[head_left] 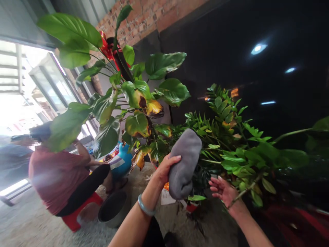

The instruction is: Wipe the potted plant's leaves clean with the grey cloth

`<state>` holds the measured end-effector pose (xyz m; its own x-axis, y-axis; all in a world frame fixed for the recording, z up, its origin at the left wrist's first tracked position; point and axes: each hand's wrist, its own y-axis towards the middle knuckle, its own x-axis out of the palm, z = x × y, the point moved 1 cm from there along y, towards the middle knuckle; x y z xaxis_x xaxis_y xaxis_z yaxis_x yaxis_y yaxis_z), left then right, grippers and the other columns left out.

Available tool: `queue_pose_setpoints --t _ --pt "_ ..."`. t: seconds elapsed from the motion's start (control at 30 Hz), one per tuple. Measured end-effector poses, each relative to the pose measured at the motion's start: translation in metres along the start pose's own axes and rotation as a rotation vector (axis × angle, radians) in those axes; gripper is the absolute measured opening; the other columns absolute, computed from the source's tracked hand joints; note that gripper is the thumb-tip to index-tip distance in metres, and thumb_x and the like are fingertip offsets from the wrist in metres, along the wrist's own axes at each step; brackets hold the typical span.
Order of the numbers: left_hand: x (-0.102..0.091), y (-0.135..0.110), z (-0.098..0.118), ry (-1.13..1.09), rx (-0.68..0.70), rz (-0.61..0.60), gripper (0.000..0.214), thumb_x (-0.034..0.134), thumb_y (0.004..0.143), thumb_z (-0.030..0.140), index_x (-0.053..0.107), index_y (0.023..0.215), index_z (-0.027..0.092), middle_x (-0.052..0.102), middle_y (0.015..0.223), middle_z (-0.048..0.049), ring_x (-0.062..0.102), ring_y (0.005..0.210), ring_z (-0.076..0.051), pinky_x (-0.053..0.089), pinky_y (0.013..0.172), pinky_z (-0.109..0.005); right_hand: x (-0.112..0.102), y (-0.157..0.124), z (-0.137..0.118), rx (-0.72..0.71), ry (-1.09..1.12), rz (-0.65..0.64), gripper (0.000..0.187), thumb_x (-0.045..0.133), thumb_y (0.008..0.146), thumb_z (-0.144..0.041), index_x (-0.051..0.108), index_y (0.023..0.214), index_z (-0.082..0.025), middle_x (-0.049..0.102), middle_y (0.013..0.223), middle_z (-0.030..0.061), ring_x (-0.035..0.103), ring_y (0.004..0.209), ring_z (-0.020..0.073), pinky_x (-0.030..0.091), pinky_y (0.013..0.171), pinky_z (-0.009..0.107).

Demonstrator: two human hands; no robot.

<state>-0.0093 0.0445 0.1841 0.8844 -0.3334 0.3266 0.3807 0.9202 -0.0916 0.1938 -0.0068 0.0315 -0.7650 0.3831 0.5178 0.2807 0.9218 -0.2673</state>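
A folded grey cloth (185, 161) is gripped in my left hand (164, 169), the thumb lying across its near face. A pale bangle (146, 206) circles that wrist. To the right, my right hand (223, 192) is held palm up with loosely curled fingers apart, and nothing is in it. A thin plant stem (244, 192) crosses over the right wrist. Behind the cloth stands a tall potted plant with big green leaves (136, 123), several of them yellow and brown at the edges. Bushy green foliage (231, 151) spreads just above my right hand.
At the left a person in a red shirt (60, 171) sits on a red stool (74, 216), beside a dark bucket (114, 209) and a blue container (122, 161). A glossy black panel (231, 44) stands behind the plants. A printed card (167, 198) is below the cloth.
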Motion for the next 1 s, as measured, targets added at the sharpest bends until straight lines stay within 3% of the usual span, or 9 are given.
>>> queue_pose_setpoints --t 0.07,0.13,0.3,0.43,0.57,0.67,0.8,0.9,1.0 --pt "0.005 0.009 -0.002 -0.026 0.015 0.083 0.046 0.085 0.045 0.035 0.068 0.084 0.016 0.070 0.069 -0.0014 0.060 0.061 -0.016 0.049 0.062 -0.029 0.002 0.000 0.000 -0.005 0.027 -0.020 0.023 0.070 0.068 -0.043 0.073 0.074 -0.022 0.076 0.079 0.0103 0.067 0.060 0.0212 0.051 0.050 0.031" --pt "0.004 0.007 -0.020 0.032 -0.089 0.119 0.043 0.085 0.043 0.034 0.069 0.078 0.016 0.069 0.065 -0.0012 0.059 0.058 -0.016 0.048 0.060 -0.029 0.004 -0.003 0.000 -0.017 0.042 -0.033 0.026 0.072 0.067 -0.044 0.074 0.080 -0.022 0.076 0.088 0.0117 0.068 0.066 0.0222 0.051 0.050 0.031" --pt "-0.013 -0.034 -0.064 0.286 -0.368 -0.112 0.033 0.085 0.045 0.029 0.073 0.074 0.019 0.072 0.070 -0.0016 0.062 0.064 -0.018 0.049 0.066 -0.030 0.002 -0.009 -0.001 0.008 -0.042 0.033 0.033 0.071 0.066 -0.049 0.073 0.083 -0.021 0.073 0.097 0.0142 0.069 0.072 0.0257 0.050 0.046 0.032" --pt "-0.013 -0.038 -0.034 0.231 -0.226 -0.178 0.048 0.086 0.045 0.033 0.074 0.088 0.018 0.073 0.076 -0.0027 0.064 0.068 -0.020 0.049 0.069 -0.031 0.000 -0.008 -0.003 0.003 -0.056 0.023 0.030 0.070 0.068 -0.047 0.073 0.081 -0.020 0.074 0.093 0.0136 0.068 0.070 0.0236 0.051 0.047 0.030" --pt "-0.004 -0.008 -0.013 0.095 -0.007 0.021 0.050 0.086 0.043 0.038 0.071 0.086 0.016 0.072 0.074 -0.0030 0.061 0.064 -0.018 0.048 0.065 -0.030 0.005 -0.007 -0.006 -0.007 -0.018 0.035 0.024 0.071 0.067 -0.043 0.074 0.078 -0.022 0.075 0.090 0.0123 0.067 0.066 0.0217 0.050 0.047 0.029" --pt "-0.003 -0.003 -0.036 0.154 -0.124 0.133 0.044 0.085 0.041 0.036 0.070 0.077 0.016 0.069 0.066 -0.0019 0.059 0.060 -0.017 0.048 0.062 -0.030 0.007 -0.010 -0.008 -0.019 0.020 -0.017 0.027 0.074 0.064 -0.045 0.075 0.082 -0.025 0.075 0.095 0.0097 0.067 0.070 0.0219 0.051 0.049 0.030" --pt "-0.013 -0.035 -0.065 0.254 -0.347 -0.075 0.042 0.084 0.041 0.032 0.074 0.078 0.016 0.071 0.070 -0.0037 0.062 0.065 -0.018 0.048 0.067 -0.030 0.004 -0.013 -0.008 0.038 -0.038 -0.032 0.032 0.073 0.064 -0.050 0.074 0.081 -0.023 0.075 0.090 0.0099 0.067 0.068 0.0221 0.050 0.048 0.029" --pt "-0.017 -0.051 -0.047 0.187 -0.298 -0.168 0.048 0.085 0.043 0.032 0.074 0.087 0.017 0.073 0.076 -0.0047 0.063 0.068 -0.019 0.050 0.070 -0.031 0.002 -0.011 -0.008 0.030 -0.051 0.016 0.030 0.069 0.069 -0.049 0.072 0.076 -0.020 0.074 0.080 0.0109 0.065 0.062 0.0198 0.048 0.045 0.027" --pt "-0.015 -0.039 -0.020 0.098 -0.115 -0.067 0.052 0.086 0.043 0.035 0.072 0.090 0.017 0.072 0.076 -0.0039 0.062 0.065 -0.018 0.049 0.066 -0.030 0.004 -0.009 -0.009 0.021 -0.020 0.054 0.023 0.068 0.070 -0.043 0.073 0.076 -0.020 0.075 0.081 0.0105 0.064 0.060 0.0184 0.048 0.046 0.026"
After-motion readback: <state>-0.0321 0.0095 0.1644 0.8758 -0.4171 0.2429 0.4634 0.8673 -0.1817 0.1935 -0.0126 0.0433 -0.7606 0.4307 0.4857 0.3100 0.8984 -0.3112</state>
